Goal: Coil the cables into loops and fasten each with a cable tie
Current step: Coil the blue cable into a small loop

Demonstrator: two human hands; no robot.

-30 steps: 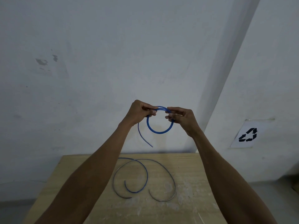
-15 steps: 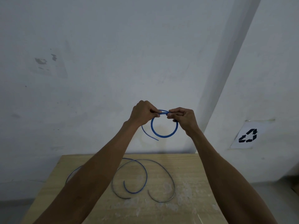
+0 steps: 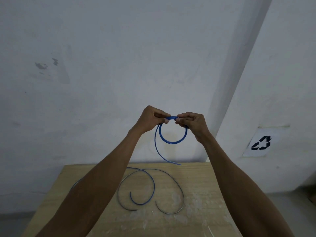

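1. Up high, curled fingers (image 3: 162, 115) of the left hand (image 3: 150, 121) and right hand (image 3: 194, 124) pinch the blue coil (image 3: 172, 143) at its top, nearly touching.
2. Its tail (image 3: 157, 151) hangs free above the table (image 3: 205, 182).
3. Two cables (image 3: 153, 185) lie curved on the table.
4. A wall paper (image 3: 260, 142) shows a black recycling symbol.

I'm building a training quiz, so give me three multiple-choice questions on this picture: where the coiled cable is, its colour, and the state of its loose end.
1. Where is the coiled cable? A held above the table; B on the floor; C hung on the wall.
2. Its colour? A red; B blue; C green.
3. Its loose end? A hangs free; B tied down; C plugged in.
Answers: 1A, the left hand and right hand pinch its top in the air; 2B, plainly blue; 3A, it dangles below the left hand.
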